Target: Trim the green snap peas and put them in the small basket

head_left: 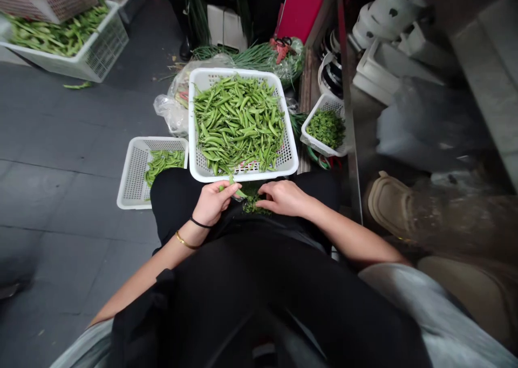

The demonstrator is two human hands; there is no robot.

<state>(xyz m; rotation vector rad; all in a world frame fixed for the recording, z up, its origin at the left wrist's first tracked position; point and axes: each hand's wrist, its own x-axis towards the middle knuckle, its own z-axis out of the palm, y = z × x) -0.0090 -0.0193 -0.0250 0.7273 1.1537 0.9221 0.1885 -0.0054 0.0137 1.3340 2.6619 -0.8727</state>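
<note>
My left hand [213,202] is closed, pinching a green pea pod [238,191] between thumb and fingers; a bit of green also shows by the fingertips. Close to its right, my right hand [285,197] has its thumb and forefinger slightly apart, with nothing visible between them. Below and between the hands lies a small heap of green trimmings [256,205], partly hidden by the right fingers. Just beyond both hands, a white basket [194,165] holds a large pile of pea pods [238,122]. A smaller white basket [131,179] to the left holds some pods [164,163].
A white basket of leafy greens [326,128] stands at right beside a metal-edged shelf [354,163]. Green onions [253,56] and red-handled scissors [282,48] lie ahead, near a seated person [263,6]. Stacked crates [97,60] stand at far left on the tiled floor.
</note>
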